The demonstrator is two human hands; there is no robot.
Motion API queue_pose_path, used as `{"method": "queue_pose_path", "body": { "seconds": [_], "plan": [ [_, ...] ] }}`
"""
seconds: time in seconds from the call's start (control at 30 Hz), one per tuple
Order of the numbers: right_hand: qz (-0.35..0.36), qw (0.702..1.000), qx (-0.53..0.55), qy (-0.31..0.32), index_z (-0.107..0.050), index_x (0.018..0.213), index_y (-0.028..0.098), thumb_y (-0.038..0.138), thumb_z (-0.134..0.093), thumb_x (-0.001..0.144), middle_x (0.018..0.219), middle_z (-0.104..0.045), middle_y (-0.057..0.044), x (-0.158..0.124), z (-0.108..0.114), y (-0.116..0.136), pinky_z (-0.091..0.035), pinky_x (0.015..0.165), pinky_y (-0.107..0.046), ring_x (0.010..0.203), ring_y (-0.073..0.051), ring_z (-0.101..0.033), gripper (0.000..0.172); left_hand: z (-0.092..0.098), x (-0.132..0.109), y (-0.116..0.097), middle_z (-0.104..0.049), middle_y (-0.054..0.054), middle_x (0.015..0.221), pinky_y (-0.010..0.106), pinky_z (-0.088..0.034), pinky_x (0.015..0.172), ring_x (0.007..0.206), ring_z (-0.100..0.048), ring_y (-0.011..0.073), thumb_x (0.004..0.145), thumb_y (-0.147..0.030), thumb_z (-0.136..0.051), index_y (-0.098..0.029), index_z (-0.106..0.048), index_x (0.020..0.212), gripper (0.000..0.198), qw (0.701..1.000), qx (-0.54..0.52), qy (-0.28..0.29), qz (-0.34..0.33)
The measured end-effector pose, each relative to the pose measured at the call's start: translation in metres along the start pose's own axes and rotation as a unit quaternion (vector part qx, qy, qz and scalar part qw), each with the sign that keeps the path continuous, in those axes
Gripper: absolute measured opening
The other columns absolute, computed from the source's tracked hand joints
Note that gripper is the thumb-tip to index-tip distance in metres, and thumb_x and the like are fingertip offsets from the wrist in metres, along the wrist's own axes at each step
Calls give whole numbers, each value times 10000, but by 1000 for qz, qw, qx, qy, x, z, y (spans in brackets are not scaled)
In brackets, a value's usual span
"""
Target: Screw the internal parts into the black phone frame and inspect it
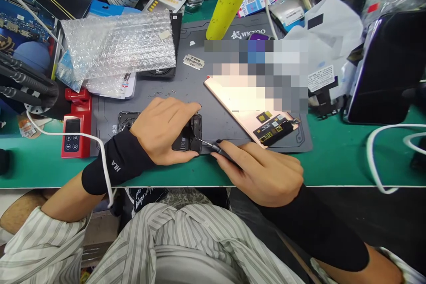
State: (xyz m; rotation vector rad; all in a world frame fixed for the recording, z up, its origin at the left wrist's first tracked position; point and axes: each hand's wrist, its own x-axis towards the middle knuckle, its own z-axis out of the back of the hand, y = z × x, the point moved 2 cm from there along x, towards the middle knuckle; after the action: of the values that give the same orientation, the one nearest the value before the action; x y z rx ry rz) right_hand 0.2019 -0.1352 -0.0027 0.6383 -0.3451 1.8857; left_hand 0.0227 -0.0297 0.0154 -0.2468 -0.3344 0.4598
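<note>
At frame centre the left hand (pixel 163 131) clamps the opened phone (pixel 189 135) flat while the right hand (pixel 262 173), fingers closed around a screwdriver (pixel 213 146), works a screw at its lower edge, which likely calls for steady, upright turning.

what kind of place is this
Probably a phone repair bench: the left hand steadies an opened phone on a grey work mat, the right hand works a screwdriver into it.

Bubble wrap (pixel 120 44), yellow bottle (pixel 229 2), razor blade (pixel 194 61), red device (pixel 76 129), white cable (pixel 382 142)
</note>
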Motion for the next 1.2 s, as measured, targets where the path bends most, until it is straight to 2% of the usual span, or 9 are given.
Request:
{"method": "queue_pose_path", "body": {
  "seconds": [0.4,0.67,0.87,0.97,1.07,1.2],
  "plan": [
    [3,1000,15,-1,-666,876,139,256,-691,819,531,-571,32,-1,2,0,-326,466,-217,438,-72,-430,132,-1,-3,1,-639,135,1063,390,-387,795,971,-596,270,796,-588,-529,-125,-447,1245,650,1000,4,2,-25],
    [-10,1000,20,-14,-664,864,129,243,-690,819,545,-587,26,1,2,0,-324,466,-213,439,-67,-428,125,3,-1,2,-640,117,1081,368,-419,813,966,-602,239,767,-481,-536,-123,-416,1242,607,997,-78,-8,16],
    [-25,999,25,-25,-663,866,137,237,-696,809,568,-606,20,-1,4,-2,-339,466,-212,445,-65,-460,119,7,1,7,-675,81,1054,328,-458,855,990,-625,183,902,-407,-372,-148,-491,1157,381,992,-121,-2,42],
    [-32,999,23,-27,-663,858,149,241,-681,824,569,-610,19,-1,4,-2,-333,460,-212,439,-61,-460,99,9,4,7,-690,67,1016,281,-474,842,943,-646,150,954,-398,-306,-162,-549,1081,362,991,-112,-1,70],
    [-34,999,24,-28,-663,855,156,243,-683,821,557,-599,22,-1,5,-2,-327,452,-218,433,-63,-451,96,9,7,6,-698,44,962,233,-491,783,864,-658,117,971,-395,-306,-178,-588,1021,359,990,-95,-37,102],
    [-26,999,30,-32,-658,855,137,238,-697,810,550,-590,15,0,4,-3,-325,445,-222,434,-68,-448,118,6,14,6,-682,14,804,240,-515,691,722,-655,109,962,-409,-354,-193,-614,936,339,982,-81,-98,139]
  ]
}}
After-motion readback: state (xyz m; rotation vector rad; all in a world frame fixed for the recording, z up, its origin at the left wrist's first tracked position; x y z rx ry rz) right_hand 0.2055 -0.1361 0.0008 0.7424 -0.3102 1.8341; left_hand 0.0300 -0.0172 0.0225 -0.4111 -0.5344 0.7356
